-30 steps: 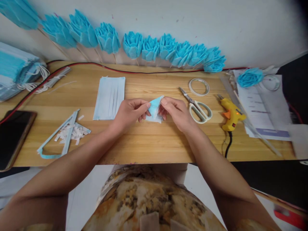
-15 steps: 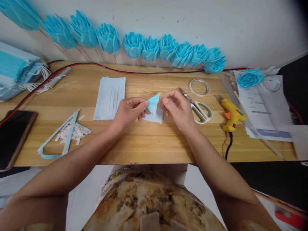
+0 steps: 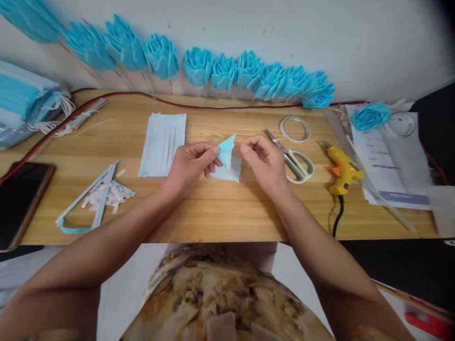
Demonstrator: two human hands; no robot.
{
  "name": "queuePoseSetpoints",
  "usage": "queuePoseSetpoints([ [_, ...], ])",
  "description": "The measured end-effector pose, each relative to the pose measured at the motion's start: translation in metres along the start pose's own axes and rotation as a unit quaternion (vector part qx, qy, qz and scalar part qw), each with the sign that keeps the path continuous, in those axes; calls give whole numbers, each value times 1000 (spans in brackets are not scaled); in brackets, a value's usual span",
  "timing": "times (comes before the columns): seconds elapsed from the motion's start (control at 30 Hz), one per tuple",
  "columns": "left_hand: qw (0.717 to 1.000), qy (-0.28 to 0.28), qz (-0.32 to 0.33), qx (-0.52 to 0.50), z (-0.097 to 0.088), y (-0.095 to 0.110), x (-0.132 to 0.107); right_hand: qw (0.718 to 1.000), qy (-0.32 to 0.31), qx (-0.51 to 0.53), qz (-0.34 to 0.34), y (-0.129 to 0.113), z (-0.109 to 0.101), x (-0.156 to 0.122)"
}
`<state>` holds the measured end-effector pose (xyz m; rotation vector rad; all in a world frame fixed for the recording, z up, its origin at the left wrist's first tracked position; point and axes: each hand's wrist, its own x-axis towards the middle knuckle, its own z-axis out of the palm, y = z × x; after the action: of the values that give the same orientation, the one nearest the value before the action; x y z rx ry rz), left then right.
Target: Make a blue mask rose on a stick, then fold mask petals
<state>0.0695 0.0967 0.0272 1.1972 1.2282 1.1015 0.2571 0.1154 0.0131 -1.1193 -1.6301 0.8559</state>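
My left hand (image 3: 188, 166) pinches a small folded piece of light blue mask fabric (image 3: 226, 150), its point standing up above the wooden table (image 3: 213, 208). Another pale blue scrap (image 3: 227, 173) lies flat just below it. My right hand (image 3: 265, 161) hovers a little to the right of the folded piece, fingers curled with thumb and forefinger close together, not touching the fabric. A flat blue face mask (image 3: 162, 144) lies on the table left of my left hand.
White-handled scissors (image 3: 293, 158), a tape roll (image 3: 294, 128) and a yellow glue gun (image 3: 341, 169) lie to the right. Blue fabric flowers (image 3: 249, 76) line the wall. A mask stack (image 3: 24, 109) and phone (image 3: 21, 199) are left, with cut strips (image 3: 103, 194). Papers (image 3: 387, 156) lie far right.
My right hand has let go of the folded blue piece and drawn slightly to the right. My left hand still holds the piece, now raised upright.
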Motion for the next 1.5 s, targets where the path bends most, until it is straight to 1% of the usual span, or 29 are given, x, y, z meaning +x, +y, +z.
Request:
queuePoseSetpoints([
  [0.07,1000,-5,-6,-2,0,0,0,1000,11,-14,-16,1,0,1],
  [0.13,1000,-14,-15,-6,0,1,-1,998,10,-39,-58,0,-2,1],
  [0.2,999,-28,-25,-11,0,1,-1,994,-12,-55,-99,-2,-4,1],
  [0.3,998,-52,-34,-25,0,2,-2,989,-61,-62,-122,-4,-7,1],
  [0.4,996,-69,-42,-27,0,3,-2,987,-90,-52,-124,-3,-7,1],
  [0.53,996,-85,-32,-15,0,3,-3,990,-78,-22,-115,-2,-6,1],
  [0.73,996,-84,-16,14,0,0,-3,998,-57,-17,-34,-4,-5,1],
  [0.87,997,-79,-17,18,1,-1,-3,998,-54,-4,-11,-3,-4,0],
  [1.03,996,-80,-29,20,1,1,-3,997,-75,7,-23,-4,-5,0],
  [1.2,995,-90,-31,18,1,4,-4,996,-78,-3,-49,-6,-6,0],
  [1.37,994,-101,-42,-18,0,2,-2,995,-75,-14,-68,-5,-7,1],
  [1.5,991,-112,-52,-52,0,-1,0,992,-82,-30,-96,-4,-7,2],
])
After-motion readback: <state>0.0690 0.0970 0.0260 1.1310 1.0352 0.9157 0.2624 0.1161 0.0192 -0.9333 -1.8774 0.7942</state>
